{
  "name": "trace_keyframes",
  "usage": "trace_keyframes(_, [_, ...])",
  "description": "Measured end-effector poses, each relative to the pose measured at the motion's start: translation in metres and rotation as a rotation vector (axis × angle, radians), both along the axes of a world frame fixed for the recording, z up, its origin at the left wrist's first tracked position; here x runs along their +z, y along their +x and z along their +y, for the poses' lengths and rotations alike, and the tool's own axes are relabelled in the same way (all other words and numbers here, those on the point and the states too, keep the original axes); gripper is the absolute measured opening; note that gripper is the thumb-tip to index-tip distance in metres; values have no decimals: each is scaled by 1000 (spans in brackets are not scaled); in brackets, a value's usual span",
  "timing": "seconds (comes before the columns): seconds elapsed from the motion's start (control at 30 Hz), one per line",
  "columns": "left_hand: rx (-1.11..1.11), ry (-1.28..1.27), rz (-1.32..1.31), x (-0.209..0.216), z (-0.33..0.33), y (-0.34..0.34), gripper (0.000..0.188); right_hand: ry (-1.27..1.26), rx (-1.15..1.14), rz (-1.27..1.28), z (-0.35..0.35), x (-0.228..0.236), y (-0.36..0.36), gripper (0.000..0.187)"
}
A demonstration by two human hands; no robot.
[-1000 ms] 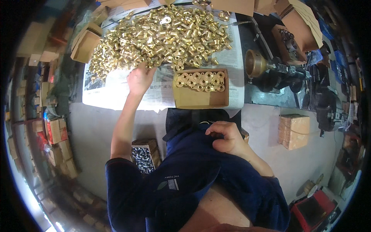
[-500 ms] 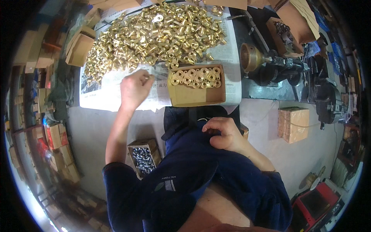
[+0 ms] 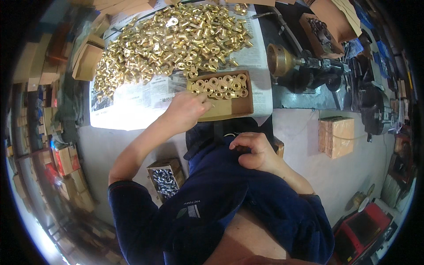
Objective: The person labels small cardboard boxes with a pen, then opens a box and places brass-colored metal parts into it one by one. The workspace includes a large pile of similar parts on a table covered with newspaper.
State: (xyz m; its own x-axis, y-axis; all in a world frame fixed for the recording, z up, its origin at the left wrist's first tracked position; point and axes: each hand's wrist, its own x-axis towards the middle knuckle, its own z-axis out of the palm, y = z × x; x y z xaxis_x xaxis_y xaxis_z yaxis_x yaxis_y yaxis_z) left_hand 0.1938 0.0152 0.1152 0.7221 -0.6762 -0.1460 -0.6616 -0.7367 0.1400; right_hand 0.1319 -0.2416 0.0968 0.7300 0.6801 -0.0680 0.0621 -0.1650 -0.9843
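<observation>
My left hand [image 3: 187, 110] reaches over the left side of a shallow cardboard box [image 3: 225, 112]. Its thumb and fingers are pinched together; a small bit of a brass fitting [image 3: 213, 105] shows at the fingertips, the rest hidden. Inside the box, brass fittings [image 3: 219, 87] with round collars and flat lugs stand packed in rows along the far part, while the near part shows bare cardboard. Beyond the box spreads a big loose heap of the same brass fittings [image 3: 176, 44]. My right hand [image 3: 254, 150] rests by my lap, fingers loosely curled and apart from the thumb, holding nothing.
Newspaper [image 3: 128, 101] covers the table under the heap. To the right stands a machine with a brass-coloured round head [image 3: 278, 61]. An open carton [image 3: 86, 62] is at the left. On the floor are a box of silvery parts [image 3: 165, 181] and a taped carton [image 3: 336, 137].
My left hand has moved right and a little nearer, from the newspaper by the heap to the box, fingers still pinched. My right hand has stayed in place. The view has shifted slightly.
</observation>
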Motion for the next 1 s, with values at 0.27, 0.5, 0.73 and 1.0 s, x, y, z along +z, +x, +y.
trace_keyframes(0.27, [-29, 34, -143, -9, -5, 8, 8, 14, -9, -29, -1, -3, -1, 33])
trace_keyframes(0.5, [-73, 18, -141, -10, -3, 10, 9, 34, -18, -31, 0, -5, -1, 32])
trace_keyframes(0.73, [-73, 47, -141, -11, -3, 10, 14, 1, 5, -16, -1, -4, 0, 33])
trace_keyframes(1.0, [-9, 11, -168, -14, -5, 10, 18, 15, -5, -11, 0, -5, 0, 33])
